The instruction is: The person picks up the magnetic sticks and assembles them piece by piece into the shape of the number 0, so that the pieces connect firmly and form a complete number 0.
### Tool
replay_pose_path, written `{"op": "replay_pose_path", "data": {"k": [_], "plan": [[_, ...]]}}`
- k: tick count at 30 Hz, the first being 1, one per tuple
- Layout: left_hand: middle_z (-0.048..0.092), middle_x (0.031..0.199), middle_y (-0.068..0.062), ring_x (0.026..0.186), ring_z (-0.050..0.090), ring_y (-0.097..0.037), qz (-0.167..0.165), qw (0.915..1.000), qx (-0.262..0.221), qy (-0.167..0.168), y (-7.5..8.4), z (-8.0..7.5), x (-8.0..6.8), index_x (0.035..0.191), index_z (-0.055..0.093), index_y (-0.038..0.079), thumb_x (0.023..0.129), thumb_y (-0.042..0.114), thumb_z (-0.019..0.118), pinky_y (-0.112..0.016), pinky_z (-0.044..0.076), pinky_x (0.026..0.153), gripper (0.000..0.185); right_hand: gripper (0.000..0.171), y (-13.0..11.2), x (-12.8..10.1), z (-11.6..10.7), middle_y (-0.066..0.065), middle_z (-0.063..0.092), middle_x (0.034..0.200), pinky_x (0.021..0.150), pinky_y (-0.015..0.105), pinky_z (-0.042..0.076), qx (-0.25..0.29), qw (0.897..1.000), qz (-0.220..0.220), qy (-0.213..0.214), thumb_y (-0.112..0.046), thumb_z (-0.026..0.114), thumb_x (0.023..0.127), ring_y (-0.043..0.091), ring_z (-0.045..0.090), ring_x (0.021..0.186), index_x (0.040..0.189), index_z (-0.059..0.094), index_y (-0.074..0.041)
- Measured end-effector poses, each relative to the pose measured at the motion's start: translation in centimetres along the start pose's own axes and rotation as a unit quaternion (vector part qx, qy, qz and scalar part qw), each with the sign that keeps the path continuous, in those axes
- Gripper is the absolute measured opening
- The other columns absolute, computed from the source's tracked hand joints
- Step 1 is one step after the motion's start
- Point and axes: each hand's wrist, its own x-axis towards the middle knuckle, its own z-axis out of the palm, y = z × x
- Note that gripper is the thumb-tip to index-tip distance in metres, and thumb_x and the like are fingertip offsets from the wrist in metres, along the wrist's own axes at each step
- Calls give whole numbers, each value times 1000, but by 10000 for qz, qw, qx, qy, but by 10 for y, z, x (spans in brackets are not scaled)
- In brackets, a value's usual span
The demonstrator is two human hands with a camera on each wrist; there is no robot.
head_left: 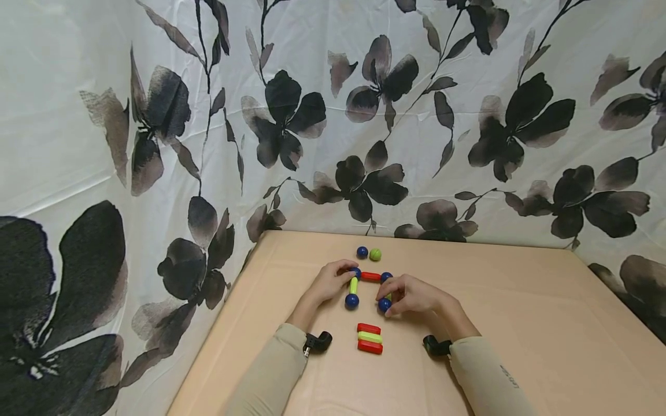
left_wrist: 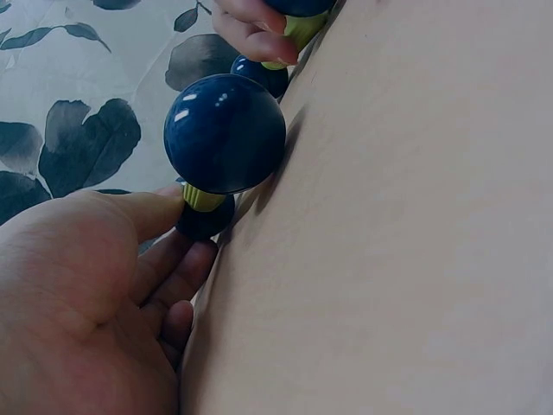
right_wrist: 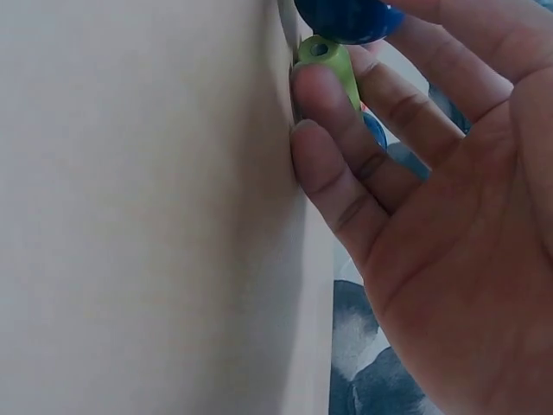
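In the head view, a red rod [head_left: 370, 277] joins two blue balls at the far side of an open-sided frame on the table. My left hand [head_left: 329, 283] pinches the far left blue ball [head_left: 356, 271] between thumb and fingers. From that corner a yellow-green rod [head_left: 353, 286] runs to the near left blue ball [head_left: 351, 301]. My right hand [head_left: 413, 294] grips the near right blue ball [head_left: 384, 304] with its fingertips. In the right wrist view, a green rod [right_wrist: 350, 76] shows its holed end just below that ball, the other fingers beside it. The far right blue ball [head_left: 386, 277] sits beyond.
A loose blue ball [head_left: 362, 252] and a green ball [head_left: 375, 254] lie behind the frame. Nearer me, a red rod [head_left: 369, 328], a yellow-green rod [head_left: 370, 337] and another red rod [head_left: 370, 347] lie in a stack of rows. Floral cloth [head_left: 359, 185] hangs behind the table.
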Motion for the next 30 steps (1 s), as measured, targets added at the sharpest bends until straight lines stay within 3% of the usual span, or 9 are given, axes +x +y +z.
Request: {"op": "replay_pose_path", "data": {"k": [8, 30], "plan": [[71, 127, -5, 116, 63, -20, -12, 10000, -30, 12, -2, 1, 1, 134, 68, 8, 107, 17, 59, -42, 52, 105, 30, 31, -1, 1, -1, 12, 68, 120, 74, 25, 54, 129, 9997, -110, -158, -7, 85, 85, 35, 60, 93, 115, 78, -9], [71, 128, -6, 116, 63, -20, -104, 9998, -145, -8, 2, 2, -1, 134, 68, 8, 107, 16, 59, -40, 54, 104, 30, 33, -10, -3, -1, 9, 63, 120, 79, 30, 51, -94, 9999, 99, -94, 1, 84, 79, 28, 53, 98, 109, 77, -11]]}}
